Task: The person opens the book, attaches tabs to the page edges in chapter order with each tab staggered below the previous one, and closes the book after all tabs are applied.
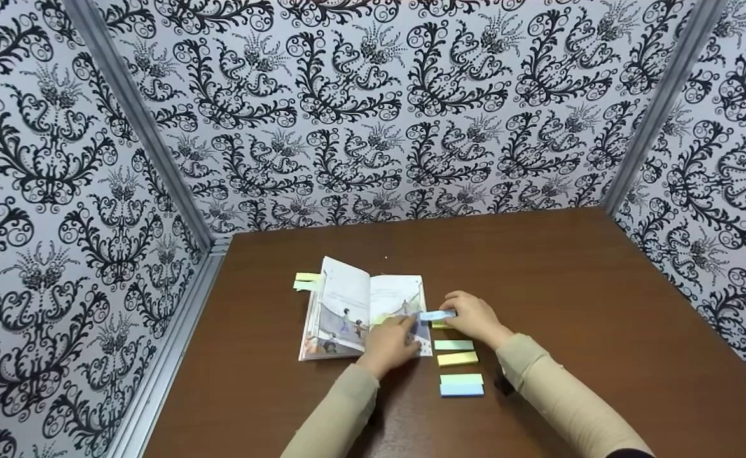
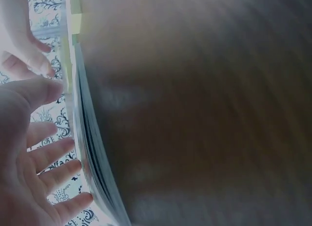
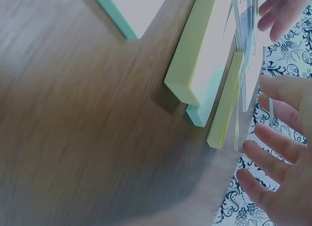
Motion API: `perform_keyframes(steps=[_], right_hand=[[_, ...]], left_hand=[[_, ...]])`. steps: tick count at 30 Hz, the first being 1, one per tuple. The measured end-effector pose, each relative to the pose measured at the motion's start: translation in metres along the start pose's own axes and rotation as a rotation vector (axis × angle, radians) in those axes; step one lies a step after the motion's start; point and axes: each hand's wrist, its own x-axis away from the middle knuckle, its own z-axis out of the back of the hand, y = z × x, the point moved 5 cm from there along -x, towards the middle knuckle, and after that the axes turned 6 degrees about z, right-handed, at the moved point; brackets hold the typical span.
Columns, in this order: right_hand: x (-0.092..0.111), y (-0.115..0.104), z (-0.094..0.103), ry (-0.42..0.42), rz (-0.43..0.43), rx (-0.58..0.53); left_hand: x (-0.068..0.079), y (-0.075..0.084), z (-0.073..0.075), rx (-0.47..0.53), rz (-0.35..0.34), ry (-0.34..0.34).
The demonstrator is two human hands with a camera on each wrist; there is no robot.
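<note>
An open picture book (image 1: 341, 299) lies on the table. My left hand (image 1: 390, 343) rests on the lower part of its right page; in the left wrist view its fingers (image 2: 54, 153) are spread along the page. Beyond the book's right edge, my right hand (image 1: 474, 316) pinches a blue sticky note strip (image 1: 435, 315) between thumb and index finger. The strip's left end reaches the page edge. In the right wrist view, the strip (image 3: 271, 111) shows edge-on by the thumb, and the other fingers are loosely spread. A yellow sticky note pad (image 1: 439, 324) lies partly hidden below this hand.
Right of the book lie a green pad (image 1: 453, 345), a yellow pad (image 1: 457, 359) and a blue pad (image 1: 462, 389) touching a light green one (image 1: 461, 378). Yellow and green tabs (image 1: 307, 281) stick out of the book's left side. Patterned walls (image 1: 373, 127) enclose the brown table (image 1: 252, 407).
</note>
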Motion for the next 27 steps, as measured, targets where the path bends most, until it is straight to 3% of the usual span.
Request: perform_keyframes(steps=[3,12,27], right_hand=[[-0.001,-0.001,-0.003,0.002,-0.001,0.011],[-0.003,-0.003,-0.007,-0.019,-0.031,0.014],[-0.003,-0.005,-0.012,-0.001,0.037,0.046]], left_hand=[[0.001,0.002,-0.005,-0.034,-0.007,-0.002],[-0.004,0.003,-0.015,-0.106,0.038,-0.089],[-0.005,0.005,-0.022,-0.175,0.061,-0.155]])
